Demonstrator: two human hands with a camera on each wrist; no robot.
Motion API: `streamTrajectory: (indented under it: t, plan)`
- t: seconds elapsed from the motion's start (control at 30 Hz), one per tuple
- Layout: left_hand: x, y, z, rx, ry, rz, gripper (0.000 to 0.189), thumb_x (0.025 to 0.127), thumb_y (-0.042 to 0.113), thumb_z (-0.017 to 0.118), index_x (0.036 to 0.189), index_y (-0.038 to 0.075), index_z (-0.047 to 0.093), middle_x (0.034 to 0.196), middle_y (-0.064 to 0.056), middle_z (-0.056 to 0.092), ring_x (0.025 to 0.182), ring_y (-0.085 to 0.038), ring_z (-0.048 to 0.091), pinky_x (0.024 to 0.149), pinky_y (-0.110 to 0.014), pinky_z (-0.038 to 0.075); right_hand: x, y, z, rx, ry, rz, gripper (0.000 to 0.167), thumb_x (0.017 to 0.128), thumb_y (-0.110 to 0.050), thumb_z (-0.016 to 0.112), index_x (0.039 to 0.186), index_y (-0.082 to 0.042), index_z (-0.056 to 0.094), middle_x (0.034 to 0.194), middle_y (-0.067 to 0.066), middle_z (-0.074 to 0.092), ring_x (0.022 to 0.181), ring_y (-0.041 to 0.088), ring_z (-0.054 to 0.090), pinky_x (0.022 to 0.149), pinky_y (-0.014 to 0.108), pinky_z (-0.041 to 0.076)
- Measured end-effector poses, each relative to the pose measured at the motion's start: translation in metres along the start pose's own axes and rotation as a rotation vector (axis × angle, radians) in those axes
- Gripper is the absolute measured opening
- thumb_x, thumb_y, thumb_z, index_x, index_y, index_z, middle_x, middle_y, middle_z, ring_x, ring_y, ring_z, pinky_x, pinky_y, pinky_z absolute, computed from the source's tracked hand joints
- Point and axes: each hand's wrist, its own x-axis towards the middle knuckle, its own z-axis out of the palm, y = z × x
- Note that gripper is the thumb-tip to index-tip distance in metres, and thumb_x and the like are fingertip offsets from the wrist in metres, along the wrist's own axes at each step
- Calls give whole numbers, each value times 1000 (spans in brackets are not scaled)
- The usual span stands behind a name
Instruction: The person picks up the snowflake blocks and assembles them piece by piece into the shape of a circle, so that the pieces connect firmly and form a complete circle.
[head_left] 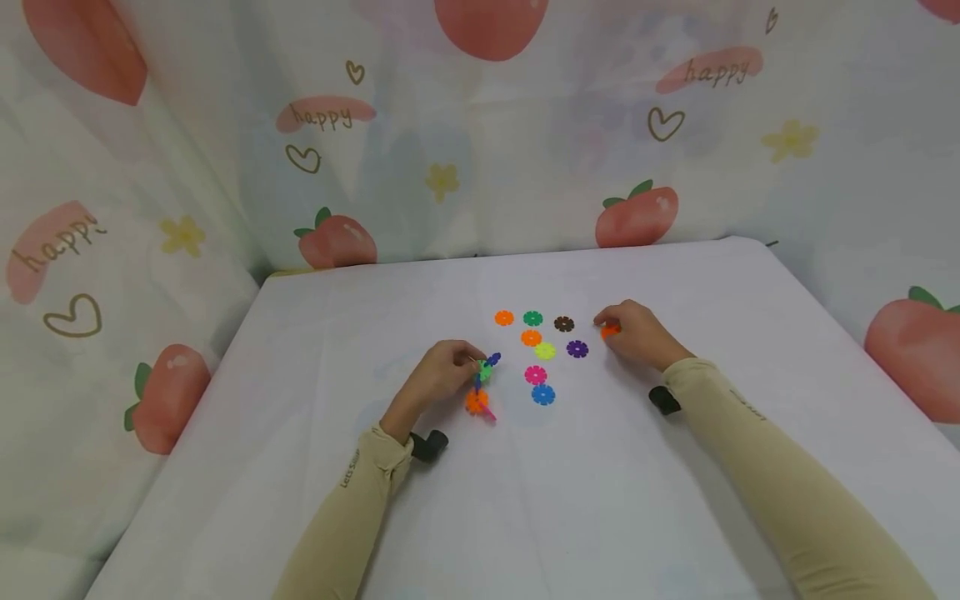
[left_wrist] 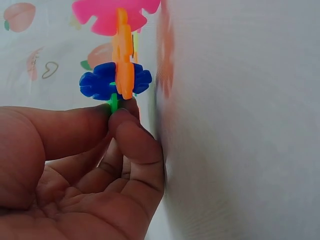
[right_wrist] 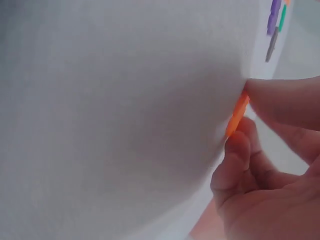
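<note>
My left hand [head_left: 442,371] pinches the green notched disc [head_left: 484,372] of a small chain of interlocking plastic discs. In the left wrist view, thumb and forefinger meet on its green edge, while a blue disc [left_wrist: 97,82], an orange disc [left_wrist: 123,55] and a pink disc [left_wrist: 117,20] stand slotted together beyond. Farther right, my right hand [head_left: 637,332] has thumb and fingertips at opposite edges of a loose orange disc [right_wrist: 238,114], low at the white tabletop. The palm partly covers this disc in the head view.
Between the hands lie several loose discs, among them a brown disc [head_left: 564,324], a purple disc [head_left: 577,349], a yellow disc [head_left: 545,352] and a light blue disc [head_left: 543,395]. A printed cloth [head_left: 525,167] hangs behind the white table [head_left: 570,517].
</note>
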Motion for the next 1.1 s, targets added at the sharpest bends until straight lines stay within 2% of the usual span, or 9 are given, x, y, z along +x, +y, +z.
streamTrajectory:
  t: [0.2,0.37,0.47,0.57,0.77,0.93,1.1]
  plan:
    - [0,0,0,-16,-22,-18,21,106,8,63,122,4,76,101,-7,70,88,-22,63,82,-33,55,-3,3,-5,-42,3,49,24,97,-3,70,116,12,65,110,28,63,104,42,55,95,56,49]
    - [0,0,1,-34,-28,-38,20,106,10,64,122,5,75,98,-7,70,86,-22,63,79,-32,55,-8,1,-7,-2,11,77,20,99,-6,72,109,10,68,104,23,66,99,39,56,89,52,51]
    - [-1,1,1,-44,-33,-52,20,107,12,65,123,5,75,99,-7,70,86,-22,64,79,-32,56,-10,-2,-6,32,31,62,19,99,-2,68,113,9,72,105,22,68,100,38,57,87,47,53]
    - [-1,2,1,-45,-34,-61,20,107,13,65,124,5,74,101,-7,69,87,-23,64,79,-32,56,-10,-9,-4,75,39,56,25,98,0,64,120,7,74,107,21,68,99,35,58,82,40,54]
    - [-2,4,0,-39,-28,-58,21,107,13,65,125,4,74,102,-8,70,89,-23,64,81,-33,56,-6,-27,7,195,-7,67,30,102,-4,64,130,5,72,117,22,67,88,27,63,75,27,55]
    - [-1,3,1,-56,-35,-55,21,108,13,65,125,4,73,103,-8,70,90,-23,64,82,-33,57,-4,-41,16,276,-34,75,31,104,-5,65,133,6,71,120,25,67,82,26,67,73,26,55]
    - [-1,3,2,-54,-38,-57,20,108,13,65,124,5,73,103,-8,69,90,-23,64,82,-32,57,-2,-52,26,328,-52,49,31,105,-6,67,134,4,72,127,24,68,85,26,67,76,27,56]
